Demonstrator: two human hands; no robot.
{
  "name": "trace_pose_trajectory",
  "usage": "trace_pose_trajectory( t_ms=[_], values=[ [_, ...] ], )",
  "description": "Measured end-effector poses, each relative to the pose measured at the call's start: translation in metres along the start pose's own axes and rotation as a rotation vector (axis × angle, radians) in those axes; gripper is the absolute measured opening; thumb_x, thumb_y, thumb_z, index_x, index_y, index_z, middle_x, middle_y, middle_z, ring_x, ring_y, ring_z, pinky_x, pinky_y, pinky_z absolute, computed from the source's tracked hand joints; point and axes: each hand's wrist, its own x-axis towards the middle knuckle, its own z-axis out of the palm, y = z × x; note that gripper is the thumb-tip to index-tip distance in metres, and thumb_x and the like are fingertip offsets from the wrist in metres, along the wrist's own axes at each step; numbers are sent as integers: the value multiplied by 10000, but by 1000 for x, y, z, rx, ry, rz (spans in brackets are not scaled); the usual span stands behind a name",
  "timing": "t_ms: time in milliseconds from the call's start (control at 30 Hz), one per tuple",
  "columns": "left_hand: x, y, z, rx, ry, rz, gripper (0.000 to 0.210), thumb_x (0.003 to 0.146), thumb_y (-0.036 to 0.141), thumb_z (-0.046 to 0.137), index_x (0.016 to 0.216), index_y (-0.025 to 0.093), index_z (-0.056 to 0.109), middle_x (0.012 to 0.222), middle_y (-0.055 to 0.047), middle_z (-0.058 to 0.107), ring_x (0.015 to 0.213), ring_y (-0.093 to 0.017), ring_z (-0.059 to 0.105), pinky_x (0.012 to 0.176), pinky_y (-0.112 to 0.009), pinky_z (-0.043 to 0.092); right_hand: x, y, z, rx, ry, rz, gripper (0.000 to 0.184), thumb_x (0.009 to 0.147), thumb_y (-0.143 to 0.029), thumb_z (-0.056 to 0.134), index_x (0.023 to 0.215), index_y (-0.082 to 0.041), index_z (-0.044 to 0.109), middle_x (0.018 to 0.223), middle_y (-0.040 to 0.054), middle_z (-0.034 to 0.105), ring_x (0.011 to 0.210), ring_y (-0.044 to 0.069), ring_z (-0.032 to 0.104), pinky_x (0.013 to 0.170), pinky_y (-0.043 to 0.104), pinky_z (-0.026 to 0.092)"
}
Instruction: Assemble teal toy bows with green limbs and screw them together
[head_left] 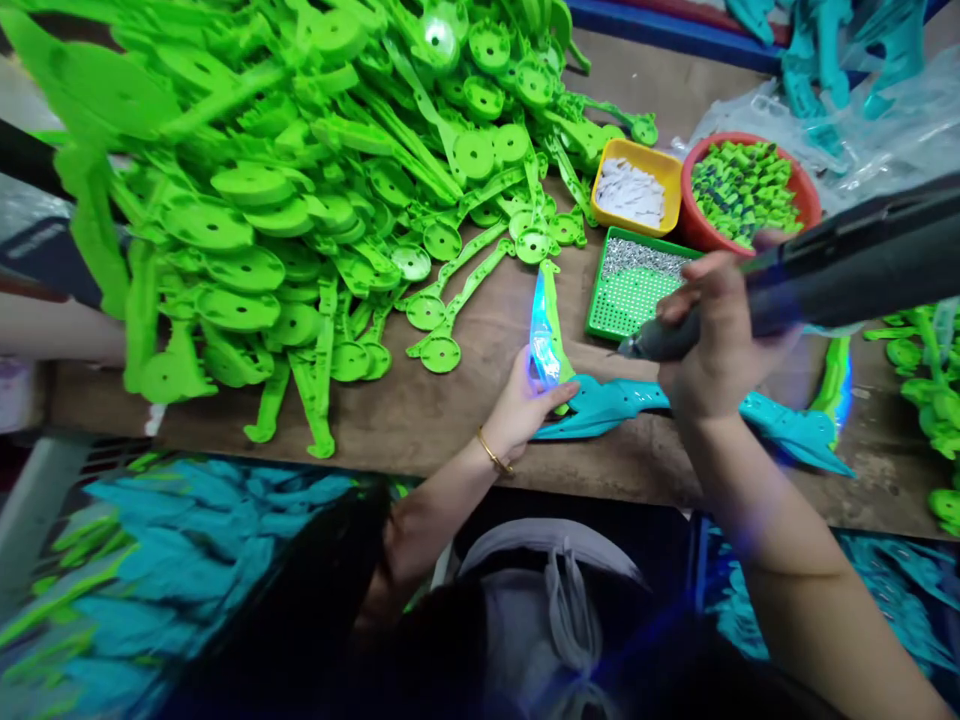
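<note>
My left hand is closed around the left end of a toy bow, where a bright green limb meets the teal body. The bow lies across the table edge in front of me, and a second green limb stands up at its right end. Blue light glows along both green limbs. In my right hand is a dark power screwdriver. Its tip points left, just above the teal body and apart from it. My right wrist hides part of the bow's middle.
A big heap of green plastic parts covers the left of the table. Behind the bow stand a green tray of screws, a yellow tray of white pieces and a red bowl of small green parts. Teal pieces lie below left.
</note>
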Motion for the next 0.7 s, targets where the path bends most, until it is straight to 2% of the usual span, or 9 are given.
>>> trace_pose_trajectory(
  t_ms=[67,133,267,400,500,700],
  values=[
    [0,0,1,2,-1,4,761,579,298,869,1204,191,448,874,-1,660,706,-131,646,678,-248,523,-21,-13,-5,38,-135,40,265,783,-339,700,997,-295,551,784,-64,630,460,55,514,449,228,472],
    [0,1,1,-10,-15,1,743,589,286,865,1196,189,446,846,9,653,677,-120,634,677,-253,525,-38,-18,-10,46,-214,37,278,799,-355,694,1028,-310,543,825,-60,637,497,58,545,464,220,493],
    [-1,2,2,-50,-35,20,759,573,294,870,1182,186,430,872,12,641,707,-128,640,691,-266,532,-51,-11,-14,74,-269,8,330,804,-335,702,1082,-330,524,859,-57,634,547,68,574,473,215,500],
    [0,0,0,-42,-37,46,747,548,322,885,1142,182,455,842,28,619,668,-102,605,641,-222,503,-53,2,-14,95,-362,21,364,797,-299,712,1108,-335,527,783,-67,595,542,79,560,508,240,517],
    [0,-3,-1,-51,-40,54,826,531,367,894,1195,192,435,882,0,642,699,-134,626,656,-243,512,-56,10,-16,96,-431,-2,370,803,-287,705,1123,-342,526,732,-76,567,516,81,537,486,242,499],
    [1,-6,-1,-66,-55,75,877,555,390,883,1260,192,400,938,-40,675,766,-180,668,675,-263,523,-65,13,-19,15,-460,-2,383,787,-315,722,1121,-354,539,660,-88,547,516,102,542,490,273,506]
  ],
)
